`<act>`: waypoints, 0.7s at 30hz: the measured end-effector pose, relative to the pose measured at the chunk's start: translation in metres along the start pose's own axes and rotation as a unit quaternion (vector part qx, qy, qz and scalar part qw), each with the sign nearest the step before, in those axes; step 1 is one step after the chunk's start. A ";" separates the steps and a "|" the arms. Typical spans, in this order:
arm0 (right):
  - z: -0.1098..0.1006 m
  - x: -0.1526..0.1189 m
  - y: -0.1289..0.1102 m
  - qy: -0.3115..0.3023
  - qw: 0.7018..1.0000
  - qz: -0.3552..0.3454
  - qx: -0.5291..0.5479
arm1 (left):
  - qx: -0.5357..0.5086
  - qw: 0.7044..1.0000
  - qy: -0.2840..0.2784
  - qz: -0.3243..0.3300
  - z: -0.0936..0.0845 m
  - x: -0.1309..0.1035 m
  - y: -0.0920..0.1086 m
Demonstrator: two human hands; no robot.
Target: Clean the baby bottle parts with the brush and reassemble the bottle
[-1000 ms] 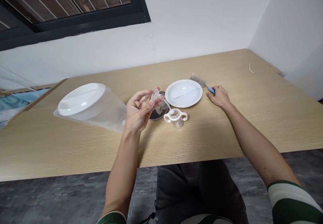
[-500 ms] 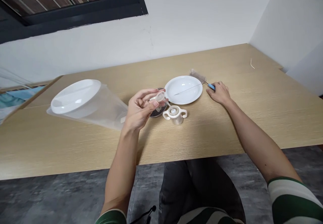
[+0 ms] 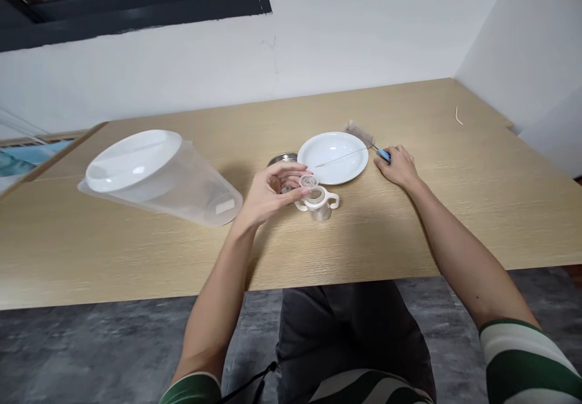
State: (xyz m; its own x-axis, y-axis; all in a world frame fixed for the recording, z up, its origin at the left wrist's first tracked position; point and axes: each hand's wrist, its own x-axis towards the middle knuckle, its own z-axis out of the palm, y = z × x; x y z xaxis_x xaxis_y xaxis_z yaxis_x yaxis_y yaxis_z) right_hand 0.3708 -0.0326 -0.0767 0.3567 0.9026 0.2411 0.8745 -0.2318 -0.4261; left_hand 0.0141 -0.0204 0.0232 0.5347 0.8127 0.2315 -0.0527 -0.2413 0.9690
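My left hand (image 3: 275, 198) pinches a small round translucent cap (image 3: 308, 181) between thumb and fingertips. It is held right over the rim of a small clear cup (image 3: 321, 212) with a white two-handled ring, which stands upright on the table. The ring's opening shows beside the cap. My right hand (image 3: 399, 166) rests on the table, fingers closed around the blue handle of a brush (image 3: 383, 154). Its greyish bristle head (image 3: 359, 131) lies behind the right rim of a white plate (image 3: 307, 148). A thin wire (image 3: 341, 158) crosses the plate.
A large frosted plastic jug (image 3: 191, 179) with a white lid (image 3: 136, 158) lies at the left. Behind my left hand, a round metal-rimmed dish (image 3: 282, 158) is partly hidden. A thin bent white piece (image 3: 458, 116) lies far right on the wooden table (image 3: 159, 258).
My left hand has moved right and lower, bringing the round piece close to the cup. The white centre piece earlier seen in the ring no longer shows there. My right hand stays put.
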 end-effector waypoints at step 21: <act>0.000 -0.001 0.001 0.001 1.000 -0.007 0.007 | 0.156 0.984 -0.085 -0.010 -0.005 -0.001 -0.001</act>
State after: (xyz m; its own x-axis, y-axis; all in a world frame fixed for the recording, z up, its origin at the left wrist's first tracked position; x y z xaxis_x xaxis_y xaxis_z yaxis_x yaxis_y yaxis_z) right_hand 0.3710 -0.0332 -0.0773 0.3457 0.9049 0.2482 0.8743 -0.2146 -0.4353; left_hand 0.0089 -0.0185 0.0228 0.6672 0.7253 0.1697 0.2070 -0.3994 0.8931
